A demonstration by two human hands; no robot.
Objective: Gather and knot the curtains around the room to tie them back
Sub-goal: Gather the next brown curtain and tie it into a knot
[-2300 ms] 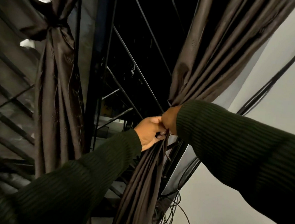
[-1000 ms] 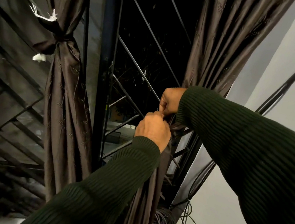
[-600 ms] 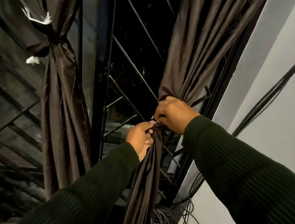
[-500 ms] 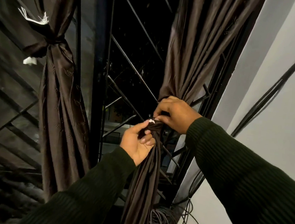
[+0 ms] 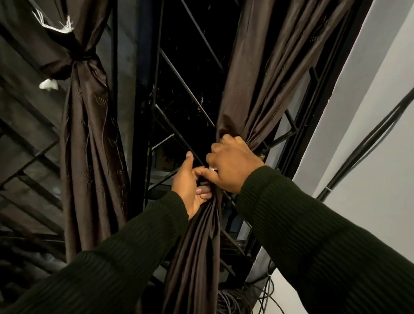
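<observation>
Both arms, in dark ribbed sleeves, reach forward and meet near the centre. The left hand (image 5: 190,184) comes up from seven o'clock, palm turned toward the camera, thumb raised toward twelve, fingers curled round gathered fabric. The right hand (image 5: 232,165) enters from four o'clock, back of hand showing — fingers bent down, clutching fabric.

Left hand (image 5: 190,186) has rolled palm-up since 0.6 s ago, thumb now sticking up, fingers curled on the right curtain (image 5: 251,90). Right hand (image 5: 232,168) has slid a bit higher over the gather, vs 2.3 s ago when both pinched lower.
</observation>
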